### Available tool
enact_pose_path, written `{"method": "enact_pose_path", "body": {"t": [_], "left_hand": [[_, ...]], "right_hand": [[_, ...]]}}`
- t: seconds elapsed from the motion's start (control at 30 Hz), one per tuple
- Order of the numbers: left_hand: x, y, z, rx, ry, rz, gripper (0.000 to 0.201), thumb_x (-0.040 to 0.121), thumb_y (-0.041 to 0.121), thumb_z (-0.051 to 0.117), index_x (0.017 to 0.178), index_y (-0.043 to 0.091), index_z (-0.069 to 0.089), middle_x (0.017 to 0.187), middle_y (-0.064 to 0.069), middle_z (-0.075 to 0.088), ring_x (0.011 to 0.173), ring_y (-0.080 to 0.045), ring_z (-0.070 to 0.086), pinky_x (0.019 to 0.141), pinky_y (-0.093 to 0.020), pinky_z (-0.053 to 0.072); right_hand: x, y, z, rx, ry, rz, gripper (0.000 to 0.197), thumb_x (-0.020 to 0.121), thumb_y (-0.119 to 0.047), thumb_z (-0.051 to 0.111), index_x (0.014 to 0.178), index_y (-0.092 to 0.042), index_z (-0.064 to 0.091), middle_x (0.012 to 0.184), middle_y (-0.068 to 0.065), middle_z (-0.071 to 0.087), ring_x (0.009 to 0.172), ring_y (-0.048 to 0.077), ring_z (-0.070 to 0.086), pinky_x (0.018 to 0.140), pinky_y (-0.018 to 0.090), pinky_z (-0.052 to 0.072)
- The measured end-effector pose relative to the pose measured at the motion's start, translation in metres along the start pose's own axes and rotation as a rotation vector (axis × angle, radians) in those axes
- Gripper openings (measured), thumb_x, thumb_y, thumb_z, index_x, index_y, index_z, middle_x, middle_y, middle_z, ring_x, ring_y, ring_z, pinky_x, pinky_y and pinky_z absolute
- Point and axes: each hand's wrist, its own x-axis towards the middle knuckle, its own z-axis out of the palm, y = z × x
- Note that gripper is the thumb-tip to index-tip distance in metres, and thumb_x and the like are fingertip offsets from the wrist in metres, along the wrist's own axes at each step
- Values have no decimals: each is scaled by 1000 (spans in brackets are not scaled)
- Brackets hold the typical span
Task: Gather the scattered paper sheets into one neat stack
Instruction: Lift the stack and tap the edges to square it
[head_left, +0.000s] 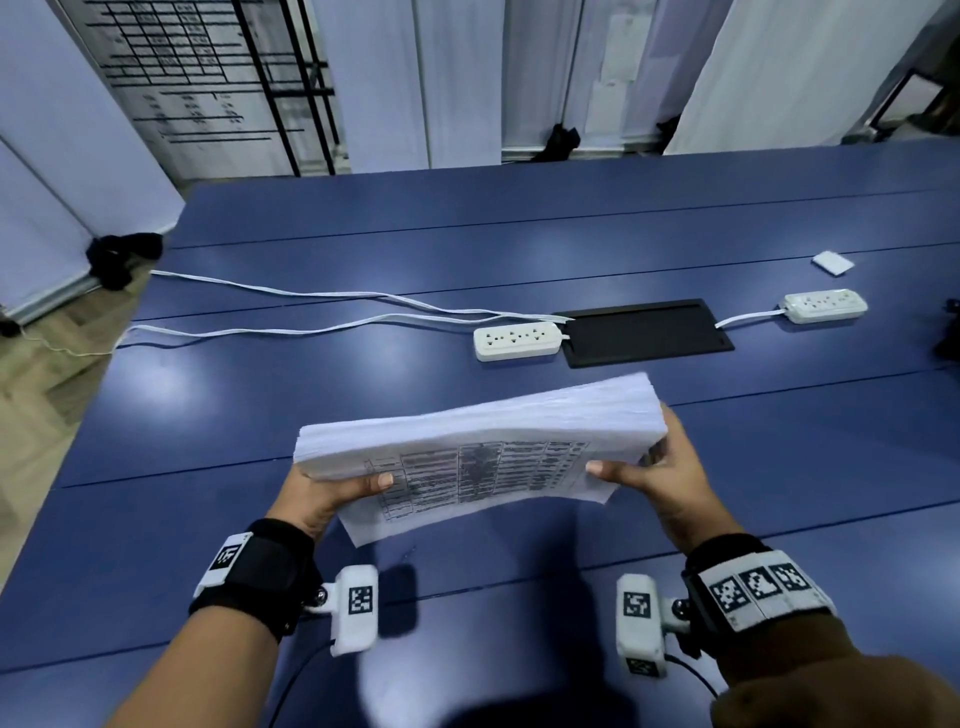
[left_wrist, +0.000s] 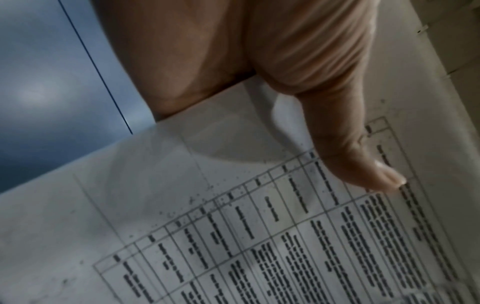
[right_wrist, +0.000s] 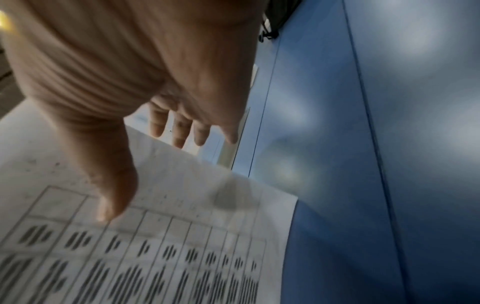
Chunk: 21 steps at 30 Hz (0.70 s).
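Note:
A thick stack of paper sheets (head_left: 483, 431) is held over the blue table (head_left: 311, 260), tilted so that its printed top sheet faces me and its long edge points up. My left hand (head_left: 317, 493) grips the stack's left end, thumb (left_wrist: 363, 154) on the printed sheet (left_wrist: 233, 246), fingers hidden behind. My right hand (head_left: 670, 467) grips the right end, thumb (right_wrist: 109, 174) pressed on the printed sheet (right_wrist: 182, 257), fingers (right_wrist: 179, 127) reaching past the far side. No loose sheets show on the table.
Two white power strips (head_left: 517, 340) (head_left: 826, 305) lie beyond the stack, either side of a black cable hatch (head_left: 644, 332). White cords (head_left: 311, 296) run off to the left edge. A small white pad (head_left: 832, 261) sits far right. Panels stand behind the table.

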Motion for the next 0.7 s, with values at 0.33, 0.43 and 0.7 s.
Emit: {"method": "enact_pose_path", "body": {"t": [0.33, 0.43, 0.7], "left_hand": [[-2, -7, -9, 22, 21, -14, 76, 19, 36, 98, 85, 6, 74, 89, -8, 75, 83, -17, 71, 72, -25, 57], [-4, -6, -11, 30, 12, -9, 79, 20, 39, 97, 88, 7, 73, 90, -6, 76, 83, -16, 71, 72, -24, 57], [-5, -6, -12, 20, 14, -4, 86, 22, 39, 98, 96, 5, 68, 92, -7, 75, 86, -19, 70, 78, -28, 57]], "right_hand": [[-7, 6, 3, 28, 23, 41, 114, 38, -7, 96, 140, -16, 44, 134, 7, 59, 123, 22, 57, 90, 36, 54], [-13, 8, 7, 13, -10, 71, 104, 40, -17, 97, 133, -11, 51, 123, 8, 67, 119, 28, 60, 80, 32, 58], [-18, 14, 12, 107, 93, 19, 91, 67, 8, 80, 145, -15, 38, 138, 4, 57, 126, 21, 55, 93, 33, 54]]}}
